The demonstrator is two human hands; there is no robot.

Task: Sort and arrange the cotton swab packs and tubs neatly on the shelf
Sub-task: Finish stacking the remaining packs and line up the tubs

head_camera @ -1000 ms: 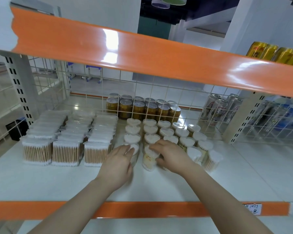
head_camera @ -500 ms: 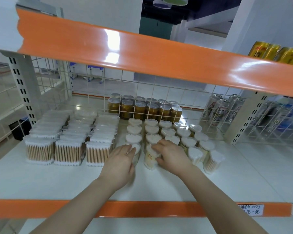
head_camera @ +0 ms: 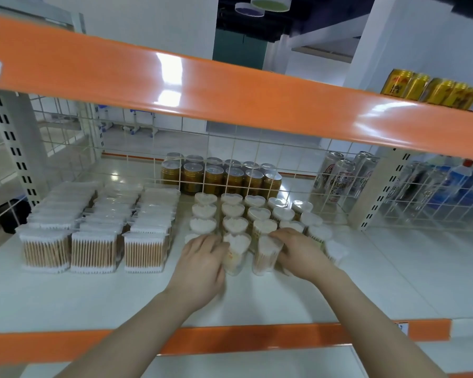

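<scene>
White shelf (head_camera: 393, 268), left hand (head_camera: 200, 268) hiding a front tub, grip unclear, right hand (head_camera: 301, 255) holding clear tub (head_camera: 265, 255)

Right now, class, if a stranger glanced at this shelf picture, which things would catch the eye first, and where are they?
First, the two hands at centre front: the left hand and right hand flank two clear tubs of cotton swabs. Next, the glossy orange shelf edge slanting across the top. Then the rectangular swab packs in rows at left.
</scene>
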